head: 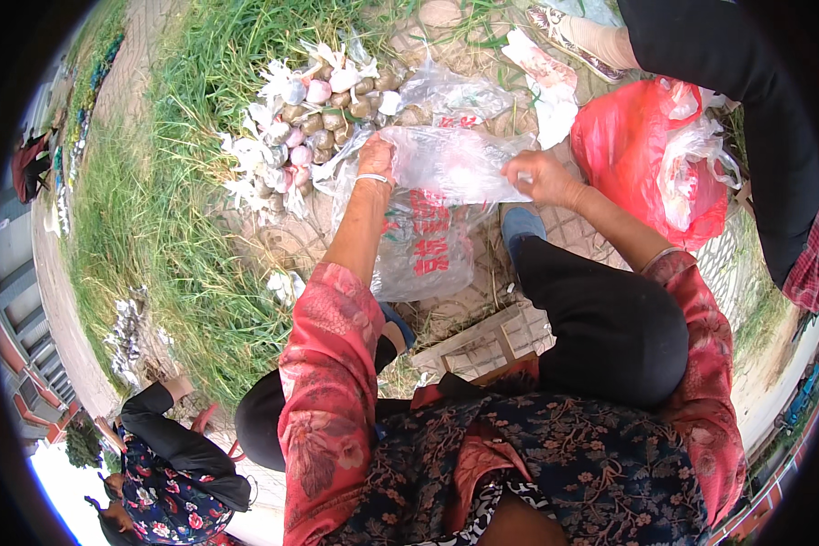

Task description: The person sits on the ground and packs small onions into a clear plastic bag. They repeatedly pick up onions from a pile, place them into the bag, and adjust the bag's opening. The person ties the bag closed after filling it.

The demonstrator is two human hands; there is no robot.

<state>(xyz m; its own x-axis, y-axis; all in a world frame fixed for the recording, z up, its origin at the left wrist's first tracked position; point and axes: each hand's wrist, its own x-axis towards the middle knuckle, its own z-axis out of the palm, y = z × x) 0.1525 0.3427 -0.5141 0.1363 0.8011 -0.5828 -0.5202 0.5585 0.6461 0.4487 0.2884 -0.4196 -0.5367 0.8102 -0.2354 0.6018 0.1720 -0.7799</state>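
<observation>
A crumpled translucent plastic bag (450,160) is stretched between my hands, above the ground. My left hand (377,158) grips its left end, and my right hand (542,179) pinches the right end with curled fingers. Beneath it a larger clear plastic bag (403,276) with red printing lies spread over the paving, in front of my feet. To the left of my left hand sits a heap of small round bundles (331,119), brown or pinkish, many tied in thin plastic with white knotted ends. What the bundles contain cannot be made out.
A red plastic bag (614,147) with white bags inside stands at right, beside another person's leg (710,48). White-and-red wrapping (549,89) lies at the top. Tall grass (191,170) borders the left. Another person (177,478) sits at lower left, near more white bundles (126,338).
</observation>
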